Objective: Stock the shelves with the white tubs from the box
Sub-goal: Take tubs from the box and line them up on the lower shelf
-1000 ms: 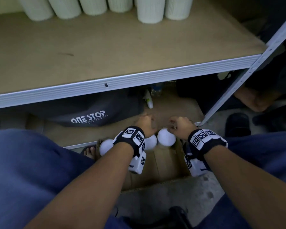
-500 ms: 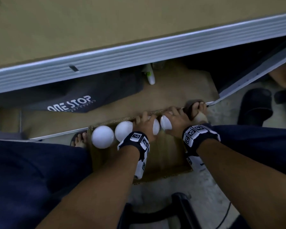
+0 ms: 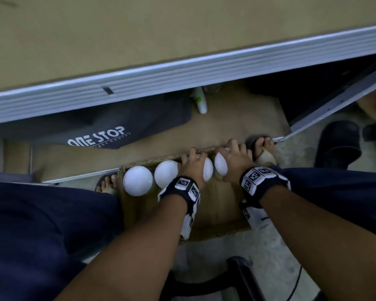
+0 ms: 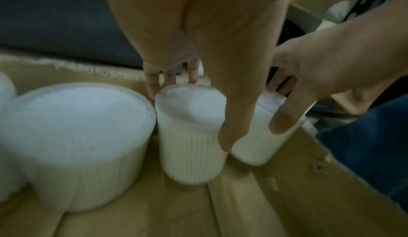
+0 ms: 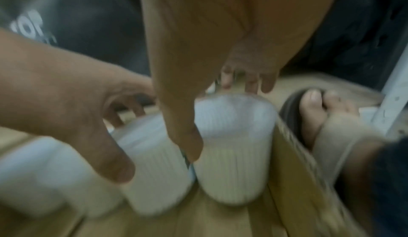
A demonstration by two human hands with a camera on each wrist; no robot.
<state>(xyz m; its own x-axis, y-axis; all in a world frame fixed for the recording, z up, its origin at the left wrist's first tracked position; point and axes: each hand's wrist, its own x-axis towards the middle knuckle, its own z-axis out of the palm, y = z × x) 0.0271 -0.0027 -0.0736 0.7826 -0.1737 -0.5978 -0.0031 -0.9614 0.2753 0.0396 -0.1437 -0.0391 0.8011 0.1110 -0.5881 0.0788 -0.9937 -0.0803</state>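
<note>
An open cardboard box point(image 3: 217, 213) lies on the floor between my feet, with a row of ribbed white tubs along its far wall. My left hand point(image 3: 192, 166) grips the third tub point(image 3: 208, 173), fingers over its far rim point(image 4: 189, 108) and thumb down its near side. Beside it, my right hand point(image 3: 234, 161) grips the rightmost tub point(image 3: 220, 166) the same way point(image 5: 234, 136). Two more tubs point(image 3: 137, 180) point(image 3: 165, 177) stand free at the left. The wooden shelf board point(image 3: 161, 29) fills the top of the head view.
The shelf's metal front rail point(image 3: 182, 77) and slanted upright point(image 3: 334, 101) hang over the box. Under the shelf lie a dark "ONE STOP" bag point(image 3: 100, 135) and a white bottle point(image 3: 201, 101). My sandalled feet flank the box. Black shoes point(image 3: 336, 144) sit right.
The head view has tipped down and nearer, so the tubs on the shelf are out of sight. Both hands have settled lower over their tubs, fingers hooked on the far rims.
</note>
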